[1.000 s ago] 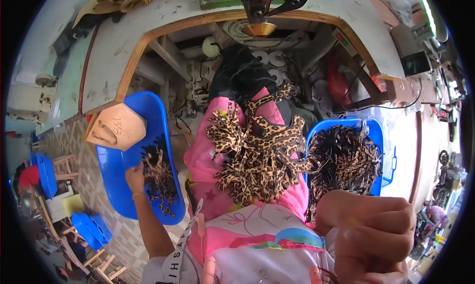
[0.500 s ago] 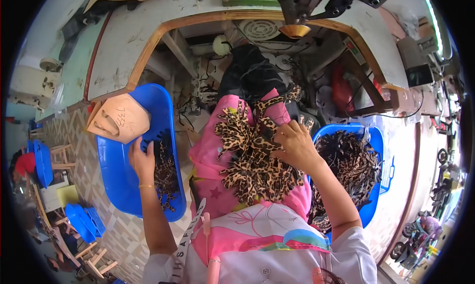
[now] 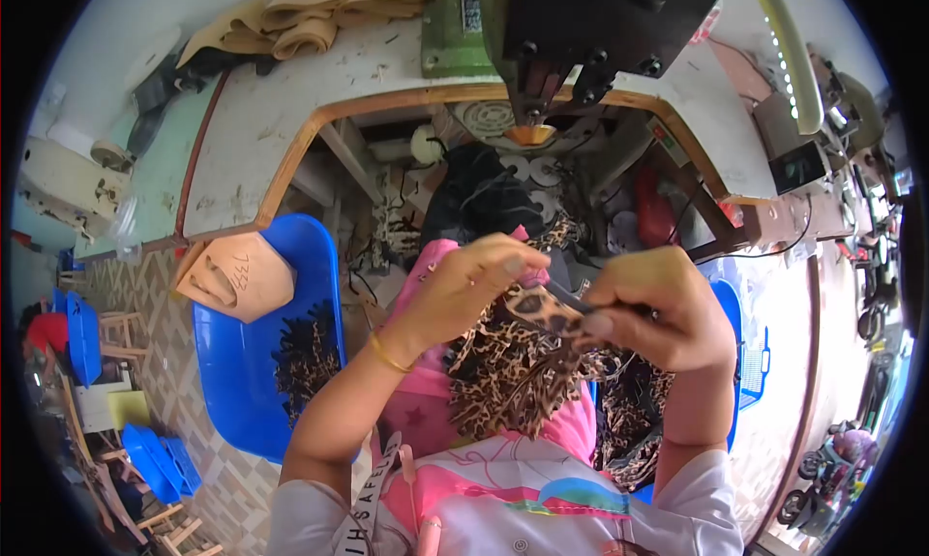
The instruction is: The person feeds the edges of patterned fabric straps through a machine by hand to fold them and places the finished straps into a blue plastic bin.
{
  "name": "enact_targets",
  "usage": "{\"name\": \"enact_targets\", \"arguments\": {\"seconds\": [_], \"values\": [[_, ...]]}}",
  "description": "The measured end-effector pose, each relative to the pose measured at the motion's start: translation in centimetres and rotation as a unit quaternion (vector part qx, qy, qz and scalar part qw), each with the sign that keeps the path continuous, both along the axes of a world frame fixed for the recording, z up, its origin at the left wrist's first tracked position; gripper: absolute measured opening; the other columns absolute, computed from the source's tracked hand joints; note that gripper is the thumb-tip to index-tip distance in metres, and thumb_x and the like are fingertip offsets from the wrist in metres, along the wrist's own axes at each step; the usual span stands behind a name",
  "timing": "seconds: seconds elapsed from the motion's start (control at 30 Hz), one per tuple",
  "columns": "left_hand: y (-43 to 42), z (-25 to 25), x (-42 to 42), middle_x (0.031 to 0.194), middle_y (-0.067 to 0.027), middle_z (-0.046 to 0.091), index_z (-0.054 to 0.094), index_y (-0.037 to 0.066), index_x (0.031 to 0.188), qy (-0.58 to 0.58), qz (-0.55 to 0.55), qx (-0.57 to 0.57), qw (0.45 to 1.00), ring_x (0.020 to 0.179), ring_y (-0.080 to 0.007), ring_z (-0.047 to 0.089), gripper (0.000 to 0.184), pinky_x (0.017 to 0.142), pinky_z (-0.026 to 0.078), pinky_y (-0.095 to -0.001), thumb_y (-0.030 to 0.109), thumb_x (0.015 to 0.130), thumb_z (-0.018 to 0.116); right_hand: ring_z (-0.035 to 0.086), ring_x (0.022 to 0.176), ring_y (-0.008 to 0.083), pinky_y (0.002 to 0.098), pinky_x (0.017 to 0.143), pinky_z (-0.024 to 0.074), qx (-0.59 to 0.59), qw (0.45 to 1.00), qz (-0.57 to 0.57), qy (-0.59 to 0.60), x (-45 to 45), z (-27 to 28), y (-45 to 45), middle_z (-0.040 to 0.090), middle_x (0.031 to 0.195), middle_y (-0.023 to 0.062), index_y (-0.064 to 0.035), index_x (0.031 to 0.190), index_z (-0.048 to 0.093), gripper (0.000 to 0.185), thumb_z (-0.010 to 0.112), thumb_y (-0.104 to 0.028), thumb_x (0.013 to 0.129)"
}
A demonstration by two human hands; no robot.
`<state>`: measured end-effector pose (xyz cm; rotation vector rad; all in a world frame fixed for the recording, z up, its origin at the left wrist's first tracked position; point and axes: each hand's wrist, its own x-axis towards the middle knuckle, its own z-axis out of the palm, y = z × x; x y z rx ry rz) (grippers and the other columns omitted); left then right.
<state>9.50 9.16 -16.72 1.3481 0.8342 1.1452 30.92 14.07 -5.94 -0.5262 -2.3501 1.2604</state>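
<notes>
A leopard-print fabric strip (image 3: 544, 311) with a dark edge is stretched between my two hands, raised above my lap. My right hand (image 3: 670, 309) pinches its right end between thumb and bent fingers. At the other end, my left hand (image 3: 463, 293) has its fingertips closed on the strip; part of that grip is hidden. Below them, a pile of leopard-print fabric pieces (image 3: 508, 391) lies on the pink cloth (image 3: 426, 401) over my lap.
To the left, a blue basin (image 3: 227, 391) holds dark and leopard-print pieces and a tan paper bag (image 3: 235, 277). Another blue basin (image 3: 728, 309) with more strips is at right, partly behind my arm. Ahead are a worktable edge (image 3: 281, 183) and a black machine head (image 3: 610, 43).
My left hand has left the left basin and come over my lap. My right hand has lifted from the pile, and a strip is now held between both. The view has shifted slightly.
</notes>
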Motion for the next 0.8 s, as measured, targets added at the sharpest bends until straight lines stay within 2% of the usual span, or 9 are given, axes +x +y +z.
{"name": "enact_targets", "arguments": {"seconds": [0.03,0.07,0.13,0.17,0.27,0.3,0.37,0.5,0.8], "values": [[0.6,2.0,-1.0,0.092,-0.0074,0.062,0.063,-0.003,0.108,-0.017,0.011,0.052,0.998,0.084,-0.0129,0.057,0.039,0.079,0.044,-0.0272,0.031,0.099,0.046,0.058,0.055,0.0273,0.0338,0.051,0.0428,0.006,1.000,-0.018,0.002,-0.6,-0.3,0.9,0.058,0.064,0.0132,0.0005,0.081,0.064,0.010,0.066,-0.009,0.079],[0.5,5.5,-1.6,0.083,-0.0072,0.063,0.066,-0.002,0.099,0.014,0.018,0.046,0.999,0.074,-0.0121,0.055,0.031,0.069,0.043,-0.0266,0.028,0.096,0.054,0.059,0.055,0.0269,0.0333,0.050,0.0430,0.003,0.999,-0.019,-0.047,-0.8,-0.3,2.0,0.059,0.065,0.0134,0.0004,0.081,0.064,0.010,0.066,-0.009,0.079],[0.8,7.8,-2.0,0.068,-0.0064,0.061,0.068,0.000,0.087,0.190,0.038,0.079,0.978,0.067,-0.0124,0.055,0.024,0.061,0.043,-0.0277,0.023,0.089,0.064,0.058,0.055,0.0268,0.0336,0.051,0.0428,-0.023,0.998,-0.035,-0.056,-1.7,0.4,3.7,0.059,0.064,0.0131,-0.0007,0.079,0.064,0.011,0.066,-0.012,0.079],[0.9,8.4,-1.2,0.058,-0.0065,0.057,0.067,0.000,0.077,0.228,0.137,0.154,0.952,0.055,-0.0139,0.053,0.019,0.051,0.039,-0.0299,0.017,0.085,0.068,0.058,0.056,0.0268,0.0340,0.051,0.0428,0.024,0.998,-0.030,-0.054,-1.8,0.7,4.6,0.059,0.063,0.0130,-0.0010,0.079,0.065,0.012,0.066,-0.013,0.079],[1.7,8.3,-0.7,0.058,-0.0039,0.060,0.067,-0.002,0.073,0.263,0.180,0.125,0.939,0.053,-0.0061,0.053,0.025,0.049,0.038,-0.0221,0.017,0.089,0.063,0.057,0.058,0.0268,0.0357,0.054,0.0431,0.121,0.991,-0.015,-0.057,-1.9,1.3,7.0,0.058,0.062,0.0131,-0.0019,0.078,0.065,0.014,0.066,-0.016,0.078],[2.0,8.7,0.0,0.061,-0.0061,0.065,0.067,-0.002,0.073,0.196,0.194,0.098,0.956,0.054,-0.0060,0.057,0.026,0.048,0.040,-0.0208,0.017,0.090,0.062,0.057,0.059,0.0270,0.0363,0.055,0.0432,0.131,0.989,-0.009,-0.064,-1.9,1.6,7.6,0.058,0.062,0.0133,-0.0021,0.077,0.065,0.015,0.066,-0.017,0.078],[2.7,8.4,0.5,0.064,-0.0069,0.067,0.067,-0.002,0.074,0.163,0.206,0.084,0.961,0.055,-0.0062,0.059,0.027,0.049,0.042,-0.0205,0.018,0.091,0.060,0.058,0.063,0.0264,0.0369,0.057,0.0438,0.156,0.984,0.009,-0.087,-2.1,2.3,8.9,0.059,0.064,0.0130,-0.0018,0.075,0.064,0.018,0.063,-0.019,0.078],[3.6,8.4,1.0,0.065,-0.0089,0.068,0.067,-0.004,0.076,0.122,0.211,0.042,0.969,0.056,-0.0073,0.061,0.027,0.051,0.045,-0.0210,0.016,0.092,0.059,0.057,0.060,0.0151,0.0311,0.058,0.0440,0.014,0.990,-0.027,-0.137,-2.3,4.0,10.2,0.060,0.062,0.0083,-0.0002,0.075,0.065,0.021,0.062,-0.021,0.079],[3.7,7.8,1.4,0.064,-0.0083,0.067,0.066,-0.004,0.073,0.071,0.265,0.055,0.960,0.053,-0.0068,0.058,0.026,0.050,0.044,-0.0209,0.014,0.091,0.059,0.057,0.059,0.0088,0.0270,0.057,0.0452,-0.010,0.997,-0.003,-0.074,-2.8,4.4,11.8,0.066,0.067,0.0070,0.0003,0.080,0.069,0.020,0.068,-0.019,0.078]]}}
